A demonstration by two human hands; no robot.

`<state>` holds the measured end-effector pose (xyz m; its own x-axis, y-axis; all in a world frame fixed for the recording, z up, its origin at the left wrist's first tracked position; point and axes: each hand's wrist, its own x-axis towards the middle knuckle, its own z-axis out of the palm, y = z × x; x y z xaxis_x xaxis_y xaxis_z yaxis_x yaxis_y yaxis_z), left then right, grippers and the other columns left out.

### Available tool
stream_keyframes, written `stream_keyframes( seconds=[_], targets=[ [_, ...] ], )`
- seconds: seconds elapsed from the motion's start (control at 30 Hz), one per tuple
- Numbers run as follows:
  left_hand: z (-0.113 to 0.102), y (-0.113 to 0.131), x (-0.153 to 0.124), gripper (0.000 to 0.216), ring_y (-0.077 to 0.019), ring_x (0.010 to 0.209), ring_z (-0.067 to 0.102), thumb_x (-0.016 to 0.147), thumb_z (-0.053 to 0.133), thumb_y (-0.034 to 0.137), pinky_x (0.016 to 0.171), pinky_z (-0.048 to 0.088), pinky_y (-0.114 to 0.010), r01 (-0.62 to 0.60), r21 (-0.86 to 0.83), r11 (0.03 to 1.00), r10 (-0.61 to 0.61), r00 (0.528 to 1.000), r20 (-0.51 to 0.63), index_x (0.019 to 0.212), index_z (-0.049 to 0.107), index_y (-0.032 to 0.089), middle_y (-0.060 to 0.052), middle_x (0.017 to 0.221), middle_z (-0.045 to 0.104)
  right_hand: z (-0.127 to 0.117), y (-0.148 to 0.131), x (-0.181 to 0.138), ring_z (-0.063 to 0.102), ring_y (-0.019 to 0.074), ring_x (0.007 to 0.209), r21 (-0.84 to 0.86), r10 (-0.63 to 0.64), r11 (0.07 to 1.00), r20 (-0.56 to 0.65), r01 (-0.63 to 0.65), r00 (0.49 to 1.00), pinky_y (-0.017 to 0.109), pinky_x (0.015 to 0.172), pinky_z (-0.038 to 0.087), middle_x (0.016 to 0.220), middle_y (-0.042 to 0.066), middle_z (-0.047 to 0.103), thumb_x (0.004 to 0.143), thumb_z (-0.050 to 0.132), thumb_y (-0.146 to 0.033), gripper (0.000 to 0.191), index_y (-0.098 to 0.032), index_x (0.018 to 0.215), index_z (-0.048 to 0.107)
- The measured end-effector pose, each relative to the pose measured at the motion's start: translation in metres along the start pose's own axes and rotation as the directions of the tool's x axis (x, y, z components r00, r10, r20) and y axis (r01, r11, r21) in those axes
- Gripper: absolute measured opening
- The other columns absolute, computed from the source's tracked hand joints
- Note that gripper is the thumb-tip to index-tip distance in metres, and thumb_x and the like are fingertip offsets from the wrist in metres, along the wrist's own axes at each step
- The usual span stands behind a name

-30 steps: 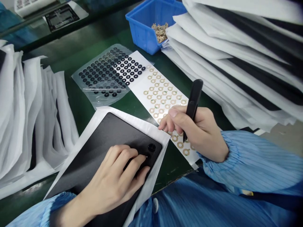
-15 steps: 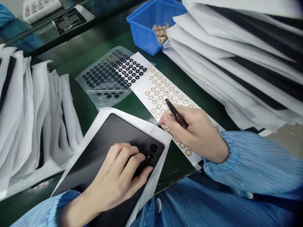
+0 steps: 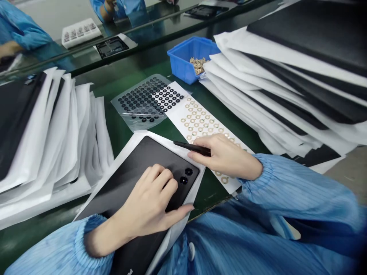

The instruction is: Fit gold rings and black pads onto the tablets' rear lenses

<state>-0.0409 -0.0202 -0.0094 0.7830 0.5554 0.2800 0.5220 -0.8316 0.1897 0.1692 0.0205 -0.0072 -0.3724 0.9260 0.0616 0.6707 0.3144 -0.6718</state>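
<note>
A black tablet (image 3: 129,183) lies back up on a white foam sheet (image 3: 140,133), with two round camera lenses (image 3: 185,176) near its right corner. My left hand (image 3: 149,202) rests on the tablet's back beside the lenses, fingers bent and apart, the thumb stretched over its near edge. In my right hand (image 3: 226,154) is a pair of black tweezers (image 3: 195,148), pointing left above the tablet's far edge. Under that hand runs a white sheet with gold ring stickers (image 3: 197,114). Its far end carries black rings (image 3: 169,97), partly covered by a clear film of black rings (image 3: 134,99).
Black panels layered with white foam sheets stand in stacks on the left (image 3: 71,133) and right (image 3: 275,88). A blue bin (image 3: 183,63) holds small gold pieces (image 3: 197,65). Across the bench are a white tray (image 3: 82,32) and co-workers' blue sleeves (image 3: 23,26).
The view has tilted up. My right hand has brought the tweezers from above the gold rings to the tablet's far edge. My left fingers have shifted off the lenses, and both now show.
</note>
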Motion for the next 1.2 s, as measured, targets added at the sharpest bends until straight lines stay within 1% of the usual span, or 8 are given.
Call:
stream_keyframes(
  seconds=[0.13,0.23,0.43,0.57,0.7,0.77,0.97,1.2],
  targets=[
    [-0.012,0.014,0.0,0.026,-0.0223,0.075,0.045,0.078,0.058,0.038,0.062,0.045,-0.039,0.11,0.148,0.983,-0.118,0.992,0.044,0.071,0.048,0.015,-0.01,0.08,0.052,0.001,-0.005,-0.005,0.038,0.0068,0.037,0.289,0.114,0.945,0.139,-0.15,0.984,0.022,0.039,0.024,0.049,-0.006,0.038,0.085,0.046,-0.031,0.023,-0.019,0.065,0.041],
    [-0.023,0.028,-0.001,0.021,-0.0264,0.081,0.05,0.076,0.057,0.032,0.064,0.048,-0.042,0.17,0.251,0.953,-0.176,0.984,-0.001,0.078,0.051,0.012,-0.014,0.088,0.054,0.0,-0.01,-0.008,0.035,0.0039,0.029,0.567,0.165,0.775,0.243,-0.278,0.956,0.018,0.03,0.02,0.053,-0.009,0.035,0.087,0.044,-0.035,0.02,-0.02,0.075,0.039],
    [-0.038,0.043,-0.015,0.038,-0.0327,0.097,0.061,0.075,0.04,0.016,0.073,0.054,-0.042,0.13,0.529,0.838,-0.101,0.991,-0.083,0.107,0.053,0.002,-0.025,0.108,0.06,-0.004,-0.024,-0.009,0.028,0.001,0.028,0.786,0.124,0.557,0.242,-0.269,0.962,0.014,0.028,0.014,0.05,-0.012,0.031,0.081,0.054,-0.037,0.026,-0.02,0.075,0.036],
    [-0.058,0.042,-0.017,0.035,-0.023,0.084,0.068,0.08,0.034,0.012,0.069,0.056,-0.029,0.006,0.535,0.845,0.006,1.0,-0.021,0.108,0.054,0.004,-0.017,0.098,0.068,-0.001,-0.019,-0.009,0.027,0.0023,0.031,0.736,0.126,0.636,0.198,-0.233,0.972,0.017,0.03,0.016,0.053,-0.011,0.033,0.083,0.048,-0.04,0.023,-0.02,0.076,0.038],
    [-0.087,0.033,-0.017,0.036,-0.0178,0.062,0.068,0.083,0.035,0.016,0.053,0.052,-0.023,0.138,0.459,0.877,-0.084,0.987,-0.138,0.112,0.055,0.007,-0.011,0.089,0.071,-0.002,-0.004,-0.01,0.039,0.0072,0.048,0.315,0.027,0.949,0.025,-0.034,0.999,0.021,0.045,0.028,0.058,-0.005,0.041,0.076,0.057,-0.029,0.019,-0.018,0.068,0.045],
    [-0.104,0.025,-0.019,0.035,-0.0149,0.053,0.065,0.084,0.04,0.023,0.046,0.048,-0.019,0.232,0.38,0.896,-0.165,0.966,-0.199,0.112,0.058,0.012,-0.005,0.082,0.071,-0.007,-0.003,-0.007,0.044,0.0105,0.057,0.119,-0.019,0.992,-0.077,0.028,0.997,0.024,0.054,0.032,0.06,-0.003,0.047,0.073,0.061,-0.026,0.016,-0.017,0.068,0.048],
    [-0.151,0.003,-0.019,0.036,-0.0188,0.069,0.066,0.081,0.049,0.032,0.051,0.049,-0.017,0.475,0.141,0.869,-0.44,0.871,-0.221,0.112,0.065,0.023,0.003,0.084,0.071,-0.023,-0.037,0.031,0.051,0.0108,0.062,0.306,-0.196,0.907,-0.302,0.29,0.933,0.023,0.06,0.038,0.071,-0.002,0.057,0.076,0.062,-0.044,0.031,-0.016,0.09,0.058],
    [-0.158,-0.021,-0.001,0.044,-0.0279,0.102,0.059,0.078,0.047,0.027,0.076,0.052,-0.027,0.545,-0.128,0.828,-0.559,0.822,-0.112,0.118,0.062,0.017,-0.003,0.106,0.068,-0.017,-0.074,0.065,0.044,0.0087,0.058,0.366,-0.296,0.794,-0.464,0.485,0.835,0.022,0.058,0.036,0.065,-0.003,0.052,0.077,0.062,-0.042,0.026,-0.016,0.08,0.058]
  ],
)
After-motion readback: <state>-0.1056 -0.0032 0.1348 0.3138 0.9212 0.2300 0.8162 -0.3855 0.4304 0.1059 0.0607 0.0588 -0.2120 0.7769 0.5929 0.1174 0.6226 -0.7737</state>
